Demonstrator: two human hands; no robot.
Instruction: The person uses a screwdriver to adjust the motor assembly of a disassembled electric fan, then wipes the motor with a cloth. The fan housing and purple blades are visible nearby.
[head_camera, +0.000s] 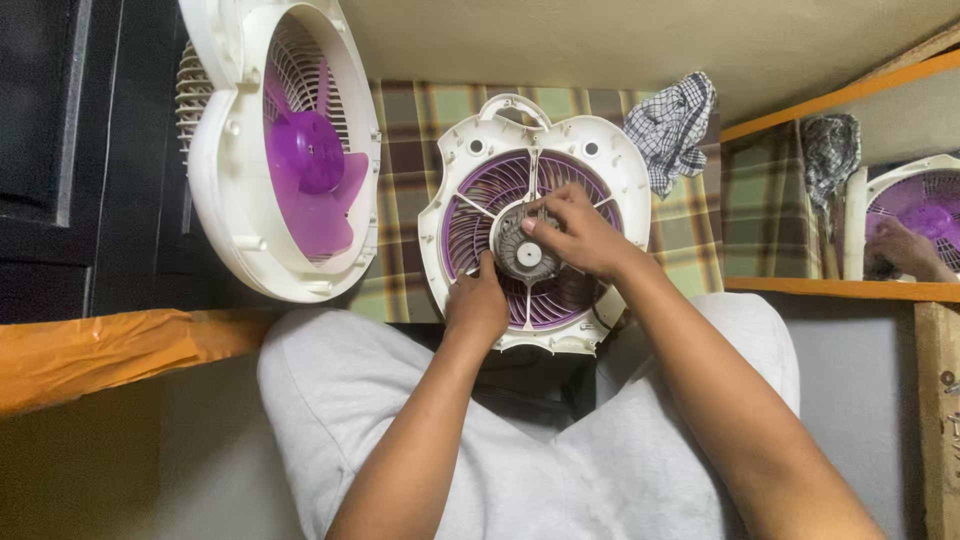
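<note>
A: What is seen, from largest to smallest?

B: A white fan housing (535, 215) with a purple grille is propped on a plaid cloth (400, 115). A second housing with a purple blade (310, 165) is stood well left of the hands.

A: And the grip?

B: The grey motor hub (522, 252) is pinched at its top by the right hand (575, 230), fingers closed on it. Its lower left edge is pressed by the left hand (478, 300), fingers curled against it.
</note>
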